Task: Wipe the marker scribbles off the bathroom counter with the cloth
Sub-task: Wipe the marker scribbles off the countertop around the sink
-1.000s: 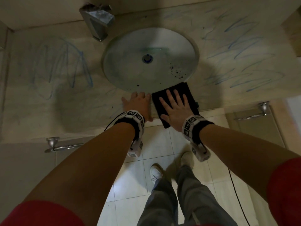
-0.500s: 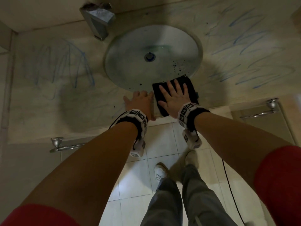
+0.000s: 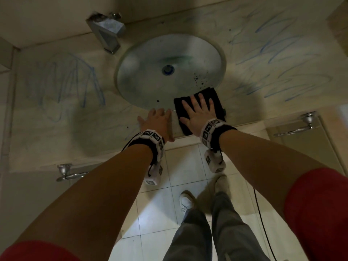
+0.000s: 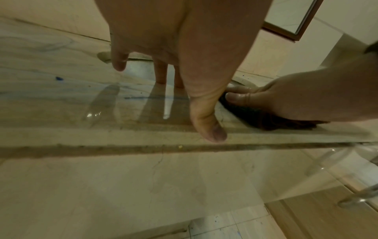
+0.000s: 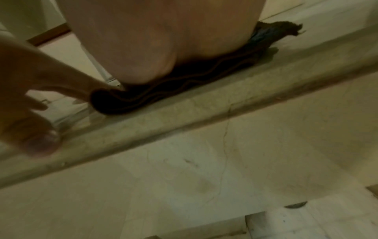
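A folded black cloth (image 3: 216, 98) lies on the beige stone counter (image 3: 56, 140) at the front rim of the round sink (image 3: 169, 70). My right hand (image 3: 197, 113) presses flat on the cloth (image 5: 184, 77) with straight, spread fingers. My left hand (image 3: 158, 123) rests flat on the bare counter just left of it, fingers straight, thumb (image 4: 208, 129) near the front edge. Blue marker scribbles cover the counter at the left (image 3: 75, 81) and at the right (image 3: 278, 59). The cloth (image 4: 266, 119) shows under the right hand in the left wrist view.
A metal tap (image 3: 107, 32) stands behind the sink at the back left. Towel rails hang on the counter's front at the left (image 3: 69, 173) and right (image 3: 295, 127). My shoes (image 3: 186, 201) and trouser legs stand on white floor tiles below.
The right hand has slid the cloth a little away from the front edge toward the sink rim. The left hand stays planted on the counter.
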A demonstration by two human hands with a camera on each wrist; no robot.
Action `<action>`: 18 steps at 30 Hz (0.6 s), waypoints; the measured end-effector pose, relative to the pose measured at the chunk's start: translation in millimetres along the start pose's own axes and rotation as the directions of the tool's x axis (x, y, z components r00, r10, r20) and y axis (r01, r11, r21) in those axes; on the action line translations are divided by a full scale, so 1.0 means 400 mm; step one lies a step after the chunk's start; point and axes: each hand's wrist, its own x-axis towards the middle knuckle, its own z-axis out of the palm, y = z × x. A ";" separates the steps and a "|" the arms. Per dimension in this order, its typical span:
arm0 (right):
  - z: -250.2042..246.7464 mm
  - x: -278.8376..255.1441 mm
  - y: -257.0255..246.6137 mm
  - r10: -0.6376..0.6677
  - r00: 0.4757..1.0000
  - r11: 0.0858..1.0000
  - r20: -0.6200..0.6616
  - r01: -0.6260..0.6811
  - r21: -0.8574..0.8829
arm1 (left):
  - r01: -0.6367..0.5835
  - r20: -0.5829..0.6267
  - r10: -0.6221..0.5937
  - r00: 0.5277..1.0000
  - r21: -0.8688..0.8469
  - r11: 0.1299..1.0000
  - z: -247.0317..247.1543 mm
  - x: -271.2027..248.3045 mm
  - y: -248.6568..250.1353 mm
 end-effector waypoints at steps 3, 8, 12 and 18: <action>0.009 -0.019 0.002 0.000 1.000 1.000 -0.020 0.000 -0.017 | 0.001 0.007 -0.001 1.000 0.013 1.000 -0.001 0.001 -0.001; 0.081 -0.146 0.010 -0.050 0.997 0.995 -0.052 0.045 -0.094 | 0.003 -0.010 -0.003 1.000 0.001 1.000 -0.003 -0.001 0.004; 0.061 -0.105 -0.001 -0.044 0.998 0.999 -0.049 0.043 -0.024 | 0.014 -0.011 -0.014 1.000 -0.003 1.000 -0.006 0.001 0.008; 0.035 -0.043 -0.021 -0.048 0.998 0.999 -0.046 0.047 -0.026 | 0.036 0.000 -0.036 0.999 0.012 0.999 -0.010 -0.003 0.018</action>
